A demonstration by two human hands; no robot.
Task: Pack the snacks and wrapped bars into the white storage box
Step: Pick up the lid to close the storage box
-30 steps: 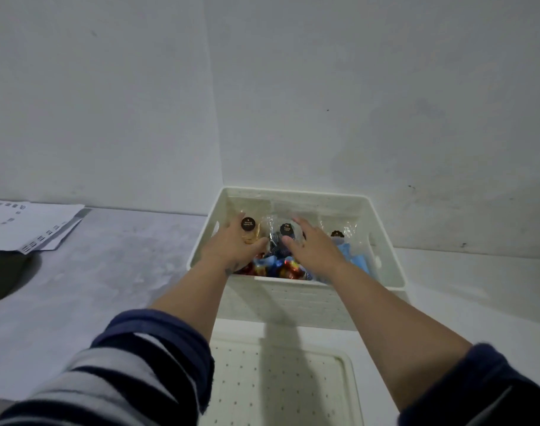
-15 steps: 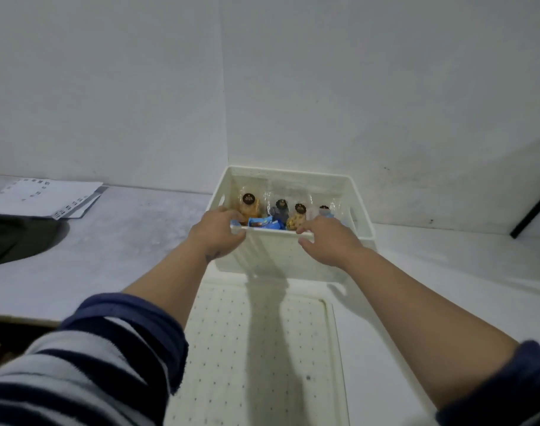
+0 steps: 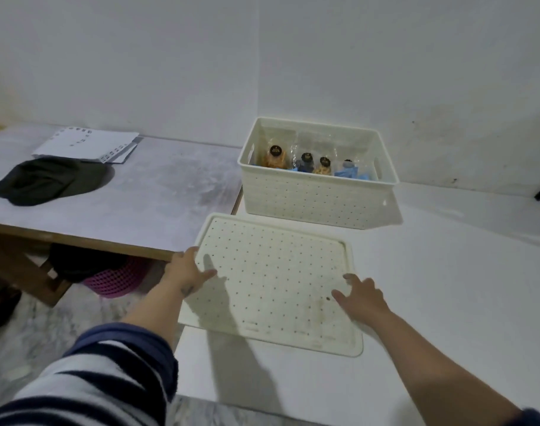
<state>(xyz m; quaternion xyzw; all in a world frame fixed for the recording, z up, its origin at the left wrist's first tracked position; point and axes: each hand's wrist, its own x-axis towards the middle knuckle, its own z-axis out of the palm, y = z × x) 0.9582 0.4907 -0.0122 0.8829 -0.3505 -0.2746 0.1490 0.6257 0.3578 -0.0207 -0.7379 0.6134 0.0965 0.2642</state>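
— Holding anything?
— Left hand (image 3: 187,272) grips the left edge of the dotted lid (image 3: 274,281), thumb on top. Right hand (image 3: 359,295) rests spread and flat on the lid.
— And the snacks (image 3: 305,162)?
— Inside the white storage box (image 3: 317,198), just beyond the lid.

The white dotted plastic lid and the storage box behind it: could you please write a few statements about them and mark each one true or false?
1. The white dotted plastic lid lies flat on the white table, in front of the white perforated storage box. True.
2. The lid covers the box. False: the box is open.
3. Clear-wrapped snack packets stand inside the box. True.
4. The left hand is inside the box. False: it is at the lid's left edge.
5. The right hand holds a snack. False: it is open over the lid.
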